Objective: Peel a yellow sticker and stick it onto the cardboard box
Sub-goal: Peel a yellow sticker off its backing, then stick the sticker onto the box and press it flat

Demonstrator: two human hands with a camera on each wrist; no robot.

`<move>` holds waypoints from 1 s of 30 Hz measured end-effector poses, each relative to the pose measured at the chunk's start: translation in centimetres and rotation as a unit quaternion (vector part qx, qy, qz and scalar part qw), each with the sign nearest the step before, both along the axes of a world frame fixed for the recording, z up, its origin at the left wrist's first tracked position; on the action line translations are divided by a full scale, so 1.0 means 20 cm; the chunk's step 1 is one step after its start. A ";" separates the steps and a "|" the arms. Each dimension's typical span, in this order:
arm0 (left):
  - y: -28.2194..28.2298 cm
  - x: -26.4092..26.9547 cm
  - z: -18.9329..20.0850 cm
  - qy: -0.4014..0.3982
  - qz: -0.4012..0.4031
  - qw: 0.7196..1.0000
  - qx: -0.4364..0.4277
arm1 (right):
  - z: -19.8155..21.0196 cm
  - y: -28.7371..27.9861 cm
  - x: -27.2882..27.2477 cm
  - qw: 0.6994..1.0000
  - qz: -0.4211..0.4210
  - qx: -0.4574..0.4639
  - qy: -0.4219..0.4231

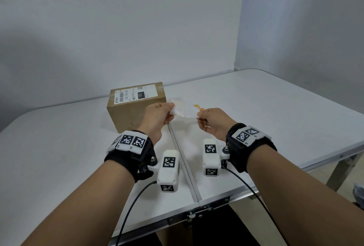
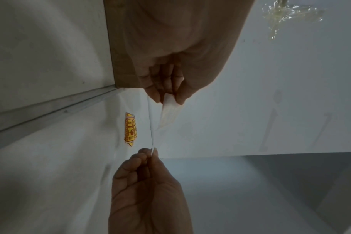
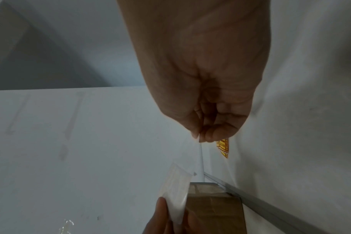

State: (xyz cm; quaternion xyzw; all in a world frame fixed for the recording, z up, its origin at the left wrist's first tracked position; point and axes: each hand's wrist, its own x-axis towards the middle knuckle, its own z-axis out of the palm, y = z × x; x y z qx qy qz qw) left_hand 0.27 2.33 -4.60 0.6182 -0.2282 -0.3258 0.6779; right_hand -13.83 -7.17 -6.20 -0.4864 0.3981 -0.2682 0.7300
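A brown cardboard box (image 1: 136, 108) with a white shipping label (image 1: 134, 94) stands on the white table (image 1: 275, 112), behind my left hand. Above the table's middle, both hands hold a thin white, partly see-through sheet (image 1: 184, 111) stretched between them. My left hand (image 1: 171, 108) pinches its left end (image 2: 168, 110); my right hand (image 1: 199, 116) pinches its right edge (image 3: 200, 152). A yellow sticker (image 1: 198, 107) with red print shows just beyond my right fingertips, seen also in the left wrist view (image 2: 130, 129). Whether it lies on the table or on clear film, I cannot tell.
A crumpled scrap of clear plastic (image 2: 287, 14) lies on the table, near its front edge. A metal seam (image 1: 183, 159) runs front to back down the table's middle. A grey wall stands right behind the box, and the table's right edge (image 1: 334, 159) drops to the floor.
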 end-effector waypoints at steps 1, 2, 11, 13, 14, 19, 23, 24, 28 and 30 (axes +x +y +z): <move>0.01 0.02 0.02 0.000 0.017 1.000 -0.005 | -0.01 -0.01 0.00 1.000 -0.015 0.009 0.008; 0.02 0.05 0.04 -0.001 0.039 0.999 -0.010 | -0.02 -0.02 -0.01 0.999 -0.033 0.016 0.013; 0.12 0.08 0.19 -0.234 -0.056 0.970 0.046 | -0.04 -0.08 -0.01 0.994 -0.096 -0.032 0.037; 0.10 0.07 0.16 -0.381 -0.059 0.917 0.101 | -0.06 -0.08 -0.01 0.995 -0.091 -0.019 0.037; 0.10 0.07 0.16 -0.454 -0.062 0.880 0.123 | -0.06 -0.08 -0.01 0.995 -0.084 -0.029 0.054; 0.12 0.09 0.20 -0.653 -0.101 0.741 0.119 | 0.04 -0.08 0.01 0.986 -0.021 -0.150 0.075; 0.15 0.11 0.23 -0.708 -0.134 0.684 0.111 | 0.14 -0.01 0.03 0.977 0.146 -0.150 0.033; 0.15 0.11 0.24 -0.714 -0.139 0.678 0.111 | 0.15 0.00 0.03 0.971 0.173 -0.162 0.034; 0.18 0.12 0.25 -0.749 -0.146 0.634 0.125 | 0.18 0.03 0.07 0.948 0.239 -0.204 0.054; 0.20 0.11 0.25 -0.760 -0.145 0.622 0.120 | 0.19 0.05 0.09 0.936 0.262 -0.222 0.072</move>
